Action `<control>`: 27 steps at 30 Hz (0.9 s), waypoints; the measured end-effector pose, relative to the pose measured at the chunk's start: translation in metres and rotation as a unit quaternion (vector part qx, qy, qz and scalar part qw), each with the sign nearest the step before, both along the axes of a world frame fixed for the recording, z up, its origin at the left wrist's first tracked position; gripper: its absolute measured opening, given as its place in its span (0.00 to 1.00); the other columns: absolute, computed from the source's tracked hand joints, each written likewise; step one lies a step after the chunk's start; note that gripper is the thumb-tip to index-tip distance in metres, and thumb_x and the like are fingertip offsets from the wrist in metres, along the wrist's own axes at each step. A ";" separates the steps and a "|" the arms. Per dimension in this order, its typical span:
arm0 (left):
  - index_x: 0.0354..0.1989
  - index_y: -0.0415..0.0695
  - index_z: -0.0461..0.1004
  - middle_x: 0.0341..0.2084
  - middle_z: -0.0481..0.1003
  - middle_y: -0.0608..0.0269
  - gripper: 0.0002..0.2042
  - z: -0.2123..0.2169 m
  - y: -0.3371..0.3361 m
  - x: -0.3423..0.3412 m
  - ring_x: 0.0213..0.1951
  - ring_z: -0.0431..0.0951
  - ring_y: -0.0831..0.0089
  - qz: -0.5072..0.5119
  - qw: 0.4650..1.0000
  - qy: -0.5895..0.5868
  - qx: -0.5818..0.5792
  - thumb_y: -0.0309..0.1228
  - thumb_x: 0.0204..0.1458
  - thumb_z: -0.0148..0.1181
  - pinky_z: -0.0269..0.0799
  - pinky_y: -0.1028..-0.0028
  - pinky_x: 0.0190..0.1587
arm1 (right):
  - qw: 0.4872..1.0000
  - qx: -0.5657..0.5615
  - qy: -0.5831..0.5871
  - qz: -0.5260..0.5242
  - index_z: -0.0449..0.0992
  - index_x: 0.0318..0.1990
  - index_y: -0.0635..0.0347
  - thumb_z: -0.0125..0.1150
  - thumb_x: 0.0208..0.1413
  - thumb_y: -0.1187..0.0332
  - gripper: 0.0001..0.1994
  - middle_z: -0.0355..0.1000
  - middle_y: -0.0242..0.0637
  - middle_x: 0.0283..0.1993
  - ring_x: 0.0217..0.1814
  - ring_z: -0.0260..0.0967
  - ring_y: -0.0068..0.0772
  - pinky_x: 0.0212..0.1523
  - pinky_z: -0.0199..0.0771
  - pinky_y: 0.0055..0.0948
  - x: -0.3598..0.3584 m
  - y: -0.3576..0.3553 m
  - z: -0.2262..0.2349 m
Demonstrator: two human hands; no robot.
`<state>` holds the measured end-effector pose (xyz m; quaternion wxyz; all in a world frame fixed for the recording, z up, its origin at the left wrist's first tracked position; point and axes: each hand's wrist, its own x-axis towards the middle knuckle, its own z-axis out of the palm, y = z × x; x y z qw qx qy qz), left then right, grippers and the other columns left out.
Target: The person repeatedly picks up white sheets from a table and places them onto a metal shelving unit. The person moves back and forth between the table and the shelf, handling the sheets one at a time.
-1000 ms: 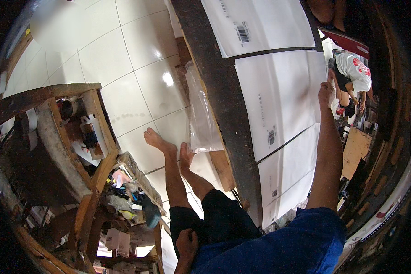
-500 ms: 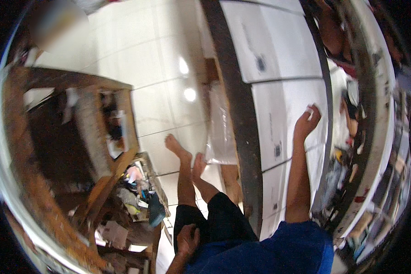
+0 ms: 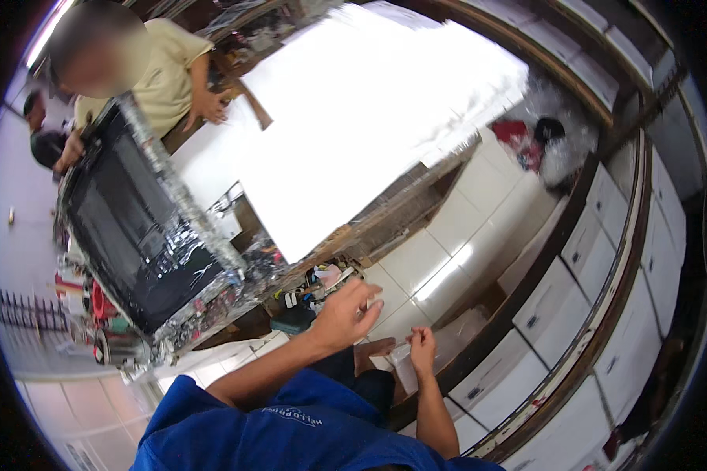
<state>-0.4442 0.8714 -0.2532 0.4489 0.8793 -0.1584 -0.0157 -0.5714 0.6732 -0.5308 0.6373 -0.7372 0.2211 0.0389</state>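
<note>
Paper (image 3: 353, 141) lies on the worktop (image 3: 397, 212) at twelve o'clock, my left hand (image 3: 346, 318) spread and looking empty, my right hand (image 3: 423, 351) curled, any hold unclear; I'm seemingly between steps, and lifting a sheet would call for both.

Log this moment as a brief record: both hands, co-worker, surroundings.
Left hand: open, nothing visibly held
Right hand: partly curled; contents unclear; seen next to clear plastic
Co-worker: upper left, one hand at the edge of a framed dark screen
Upper middle: large white sheets, overexposed
Right side: more white sheets with small dark marks, in rows
Floor: pale tiles
</note>
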 end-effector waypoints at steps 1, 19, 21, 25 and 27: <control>0.40 0.38 0.73 0.26 0.70 0.56 0.10 0.007 0.006 0.008 0.27 0.71 0.65 0.020 0.999 -0.026 -0.006 0.27 0.49 0.60 0.68 0.70 0.30 | 1.000 0.014 0.007 -0.011 0.70 0.35 0.64 0.50 0.63 0.68 0.08 0.68 0.32 0.28 0.29 0.67 0.21 0.32 0.70 0.24 -0.012 -0.003 -0.002; 0.36 0.39 0.65 0.33 0.66 0.54 0.16 0.110 0.059 0.161 0.37 0.69 0.59 0.244 0.907 -0.335 0.076 0.31 0.44 0.65 0.66 0.63 0.39 | 0.958 0.065 0.200 -0.193 0.67 0.37 0.60 0.53 0.59 0.69 0.05 0.67 0.35 0.25 0.23 0.69 0.29 0.21 0.71 0.27 -0.173 -0.008 -0.028; 0.37 0.39 0.65 0.35 0.66 0.53 0.19 0.100 0.056 0.193 0.39 0.69 0.57 0.251 0.908 -0.313 0.121 0.33 0.42 0.66 0.66 0.61 0.40 | 0.963 0.090 0.170 -0.187 0.68 0.37 0.60 0.52 0.61 0.68 0.05 0.68 0.36 0.27 0.24 0.71 0.30 0.22 0.72 0.27 -0.177 0.004 -0.052; 0.43 0.37 0.64 0.39 0.66 0.51 0.24 0.038 0.057 0.243 0.45 0.69 0.54 0.259 0.929 -0.127 0.230 0.36 0.42 0.67 0.68 0.58 0.44 | 0.965 0.000 0.196 -0.172 0.68 0.37 0.61 0.51 0.61 0.70 0.04 0.69 0.38 0.29 0.26 0.72 0.30 0.23 0.71 0.25 -0.195 0.015 -0.088; 0.48 0.35 0.63 0.43 0.67 0.47 0.26 0.016 0.061 0.254 0.48 0.70 0.52 0.258 0.928 -0.023 0.269 0.38 0.46 0.63 0.70 0.56 0.48 | 0.968 -0.011 0.175 -0.178 0.68 0.37 0.61 0.51 0.61 0.71 0.04 0.69 0.38 0.30 0.25 0.71 0.29 0.22 0.70 0.24 -0.199 0.019 -0.081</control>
